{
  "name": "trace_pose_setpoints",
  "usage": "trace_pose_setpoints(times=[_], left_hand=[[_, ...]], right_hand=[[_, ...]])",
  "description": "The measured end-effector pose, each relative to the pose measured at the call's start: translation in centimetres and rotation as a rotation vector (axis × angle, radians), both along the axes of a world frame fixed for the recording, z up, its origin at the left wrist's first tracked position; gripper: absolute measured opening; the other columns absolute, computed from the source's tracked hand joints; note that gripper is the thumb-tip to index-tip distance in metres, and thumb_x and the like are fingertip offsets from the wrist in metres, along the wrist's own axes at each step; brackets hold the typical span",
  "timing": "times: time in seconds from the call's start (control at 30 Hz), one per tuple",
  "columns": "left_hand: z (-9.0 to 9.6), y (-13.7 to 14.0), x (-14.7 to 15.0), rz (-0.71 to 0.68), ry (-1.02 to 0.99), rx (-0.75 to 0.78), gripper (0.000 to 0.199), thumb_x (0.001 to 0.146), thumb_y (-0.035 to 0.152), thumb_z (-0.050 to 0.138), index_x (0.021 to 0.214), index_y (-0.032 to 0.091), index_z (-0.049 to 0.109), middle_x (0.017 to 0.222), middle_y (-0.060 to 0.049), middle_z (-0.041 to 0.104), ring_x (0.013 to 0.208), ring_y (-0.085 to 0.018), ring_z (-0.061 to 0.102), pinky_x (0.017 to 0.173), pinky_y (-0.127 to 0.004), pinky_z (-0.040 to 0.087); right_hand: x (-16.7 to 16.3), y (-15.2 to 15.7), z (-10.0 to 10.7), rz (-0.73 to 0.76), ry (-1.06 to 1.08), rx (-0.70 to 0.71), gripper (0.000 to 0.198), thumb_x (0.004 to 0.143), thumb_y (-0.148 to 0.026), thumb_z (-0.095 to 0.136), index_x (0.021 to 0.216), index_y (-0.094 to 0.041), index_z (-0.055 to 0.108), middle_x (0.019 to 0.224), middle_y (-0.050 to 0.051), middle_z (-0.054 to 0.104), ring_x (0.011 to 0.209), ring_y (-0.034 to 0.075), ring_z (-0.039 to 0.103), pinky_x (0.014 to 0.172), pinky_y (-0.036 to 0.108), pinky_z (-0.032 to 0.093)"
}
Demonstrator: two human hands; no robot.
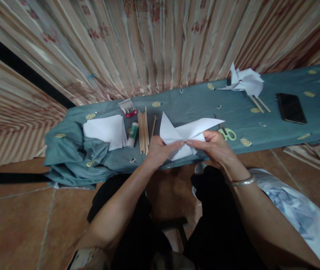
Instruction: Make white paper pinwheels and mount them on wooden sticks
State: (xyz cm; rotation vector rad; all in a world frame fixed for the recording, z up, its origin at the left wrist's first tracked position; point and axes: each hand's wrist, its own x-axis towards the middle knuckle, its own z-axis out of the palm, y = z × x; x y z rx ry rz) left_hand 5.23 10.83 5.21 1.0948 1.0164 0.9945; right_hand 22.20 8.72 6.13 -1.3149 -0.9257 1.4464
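A white paper pinwheel (188, 129) is held between my two hands above the near edge of the cloth-covered bench. My left hand (160, 150) is closed on its left side, thumb at the centre. From the right, my right hand (215, 146) grips the paper, its thumb meeting the other beside a small shiny pin (185, 141) at the middle. The fingers behind the paper are hidden. Close to my left hand lie several wooden sticks (143, 131) and one separate stick (153, 125). Scissors with green handles (229, 134) rest just beyond my right hand.
Left on the teal cloth (188, 101) are a stack of white paper (105, 129), a glue stick (132, 135) and an open box of pins (128, 108). To the right lie finished pinwheels (247, 80) and a phone (292, 108). A plastic bag (295, 210) sits on the floor.
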Motion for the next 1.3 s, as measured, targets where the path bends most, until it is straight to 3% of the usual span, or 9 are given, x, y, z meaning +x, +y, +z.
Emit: trace_pose_setpoints(times=[0.4,0.83,1.3], left_hand=[[-0.38,-0.04,0.16,0.02,0.047,0.025,0.027,0.063,0.035,0.081,0.077,0.014,0.075,0.079,-0.006,0.076,0.07,-0.018,0.069,0.064,-0.027,0.054],[-0.24,0.37,0.47,0.037,0.002,0.007,0.031,0.056,0.035,0.084,0.077,0.013,0.075,0.08,-0.006,0.076,0.072,-0.02,0.069,0.067,-0.03,0.055],[-0.08,0.37,0.38,0.047,0.02,-0.035,0.031,0.054,0.034,0.085,0.073,0.013,0.074,0.076,-0.005,0.074,0.067,-0.017,0.066,0.062,-0.027,0.052]], right_hand=[[0.06,0.15,-0.04,-0.032,-0.077,0.035,0.034,0.046,-0.038,0.09,0.07,-0.019,0.076,0.064,0.0,0.072,0.056,0.014,0.061,0.055,0.026,0.048],[0.13,0.17,-0.07,-0.071,-0.121,0.046,0.029,0.045,-0.036,0.09,0.062,-0.018,0.073,0.056,-0.002,0.067,0.051,0.011,0.055,0.05,0.024,0.043],[0.38,0.08,-0.26,-0.032,-0.106,0.066,0.031,0.049,-0.037,0.089,0.071,-0.02,0.077,0.064,0.0,0.072,0.056,0.014,0.061,0.054,0.027,0.048]])
